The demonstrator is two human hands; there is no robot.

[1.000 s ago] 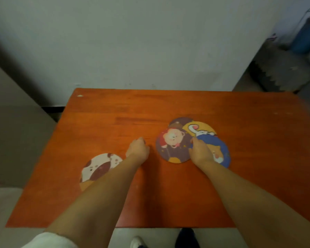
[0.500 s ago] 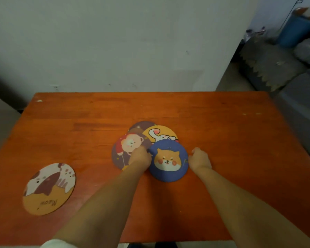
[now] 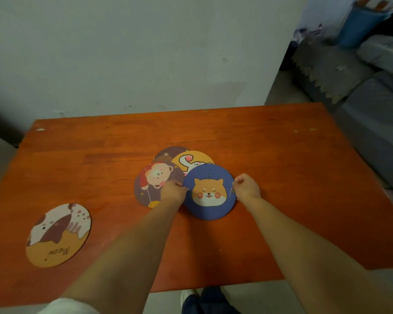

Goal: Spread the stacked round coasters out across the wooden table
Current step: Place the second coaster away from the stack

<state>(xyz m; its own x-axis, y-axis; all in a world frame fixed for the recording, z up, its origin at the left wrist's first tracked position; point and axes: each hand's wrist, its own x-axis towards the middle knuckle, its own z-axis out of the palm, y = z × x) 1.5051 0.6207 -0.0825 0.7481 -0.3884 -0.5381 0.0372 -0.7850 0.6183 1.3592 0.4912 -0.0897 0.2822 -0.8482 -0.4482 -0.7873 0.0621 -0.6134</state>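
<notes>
left hand [image 3: 173,190] pinching blue coaster [image 3: 208,192] left edge | right hand [image 3: 246,188] pinching its right edge | cat coaster [image 3: 59,235] near-left on counter [image 3: 293,168] (well apart)

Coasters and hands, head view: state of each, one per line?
Dog coaster: flat, top of pile, a hand at each side edge.
Bear coaster: flat, partly under dog coaster and left hand.
Yellow coaster: flat, mostly covered.
Brown coaster: bottom, only rim showing.
Meow coaster: flat, alone, far left.
Left hand: closed, at dog coaster's left edge.
Right hand: closed, at its right edge.
</notes>
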